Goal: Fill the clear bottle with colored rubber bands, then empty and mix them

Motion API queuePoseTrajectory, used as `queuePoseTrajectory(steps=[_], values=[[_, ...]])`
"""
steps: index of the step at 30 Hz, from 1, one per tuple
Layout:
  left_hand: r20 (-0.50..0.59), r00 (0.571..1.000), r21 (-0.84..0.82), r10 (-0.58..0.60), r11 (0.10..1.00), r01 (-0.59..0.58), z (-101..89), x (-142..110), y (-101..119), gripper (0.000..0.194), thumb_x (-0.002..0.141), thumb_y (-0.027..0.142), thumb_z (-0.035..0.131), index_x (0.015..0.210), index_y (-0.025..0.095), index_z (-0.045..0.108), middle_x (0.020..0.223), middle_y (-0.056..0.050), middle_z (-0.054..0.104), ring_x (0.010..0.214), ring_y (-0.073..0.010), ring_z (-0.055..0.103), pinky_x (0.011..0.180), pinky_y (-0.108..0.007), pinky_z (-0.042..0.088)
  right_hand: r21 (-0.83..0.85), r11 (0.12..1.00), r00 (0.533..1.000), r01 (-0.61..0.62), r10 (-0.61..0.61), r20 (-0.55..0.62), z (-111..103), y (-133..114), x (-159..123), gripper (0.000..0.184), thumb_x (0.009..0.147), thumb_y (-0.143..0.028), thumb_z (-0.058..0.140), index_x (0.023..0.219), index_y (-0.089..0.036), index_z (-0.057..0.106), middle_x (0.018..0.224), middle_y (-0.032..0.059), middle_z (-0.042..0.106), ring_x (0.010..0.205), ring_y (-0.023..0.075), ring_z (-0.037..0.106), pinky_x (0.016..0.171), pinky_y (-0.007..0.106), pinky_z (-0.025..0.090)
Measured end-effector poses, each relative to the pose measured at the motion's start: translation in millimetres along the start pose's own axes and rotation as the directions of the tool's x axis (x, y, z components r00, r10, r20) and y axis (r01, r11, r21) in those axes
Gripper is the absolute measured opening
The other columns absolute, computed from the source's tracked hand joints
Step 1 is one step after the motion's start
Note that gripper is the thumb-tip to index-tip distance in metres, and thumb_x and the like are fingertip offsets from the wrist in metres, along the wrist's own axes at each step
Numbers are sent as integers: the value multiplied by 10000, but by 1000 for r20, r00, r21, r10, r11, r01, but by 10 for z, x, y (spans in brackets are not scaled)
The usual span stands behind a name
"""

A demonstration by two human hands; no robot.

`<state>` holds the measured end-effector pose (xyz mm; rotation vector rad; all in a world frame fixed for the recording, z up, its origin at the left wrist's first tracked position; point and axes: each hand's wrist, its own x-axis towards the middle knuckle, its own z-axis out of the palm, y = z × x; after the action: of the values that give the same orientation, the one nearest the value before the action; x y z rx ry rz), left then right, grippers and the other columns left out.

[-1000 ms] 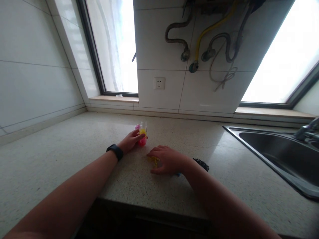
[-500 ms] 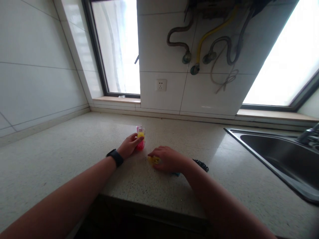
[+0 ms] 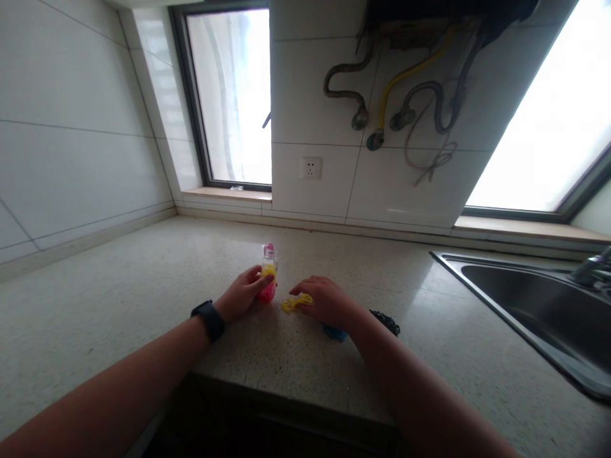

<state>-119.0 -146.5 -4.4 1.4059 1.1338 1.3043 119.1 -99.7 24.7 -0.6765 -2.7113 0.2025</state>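
Speckled countertop (image 3: 143, 273) supports a clear bottle (image 3: 270, 270) with red and yellow contents, clasped by the left hand (image 3: 240, 294). Just behind the bottle is a pink item (image 3: 268, 247). Right of the bottle, the right hand (image 3: 327, 299) touches yellow strands (image 3: 296, 303); whether it pinches them, I cannot tell. Farther right lie a blue bundle (image 3: 334, 332), then a black bundle (image 3: 384, 322), then the sink (image 3: 525, 299). Loose strands could snag or scatter if lifted by only a few; a careless nudge could tip the bottle.
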Motion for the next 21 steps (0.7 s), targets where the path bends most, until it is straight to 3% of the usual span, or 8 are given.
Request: queuePoseTrajectory(steps=[6,12,16,21], values=[[8,1000,28,26,999,-26,6,-13,5,420,804,519,675,994,159,572,870,-59,672,738,-156,622,684,-294,481,-44,991,990,-129,126,-65,-51,149,-102,317,882,-393,585,1107,-187,672,1078,91,683,1004,218,602,911,361,426],[7,999,40,52,998,-52,19,-6,-9,430,789,532,682,970,158,570,823,-36,645,722,-152,608,667,-286,472,-153,957,966,-248,255,32,-53,146,-150,560,886,-589,494,1210,-156,639,1156,151,639,1080,272,572,942,397,410],[18,997,45,69,997,-70,29,-2,-10,432,789,530,681,967,154,567,818,-35,637,717,-151,598,654,-279,461,-164,962,969,-221,235,74,-17,62,-99,625,815,-663,554,1187,-172,656,1111,144,633,1039,272,575,928,388,415],[31,996,53,79,995,-81,40,-6,6,424,796,533,669,963,156,569,813,-43,636,718,-157,594,625,-269,446,-87,976,974,-199,206,89,43,-4,-32,532,798,-565,639,1159,-175,669,1102,127,645,1035,255,584,914,358,422]])
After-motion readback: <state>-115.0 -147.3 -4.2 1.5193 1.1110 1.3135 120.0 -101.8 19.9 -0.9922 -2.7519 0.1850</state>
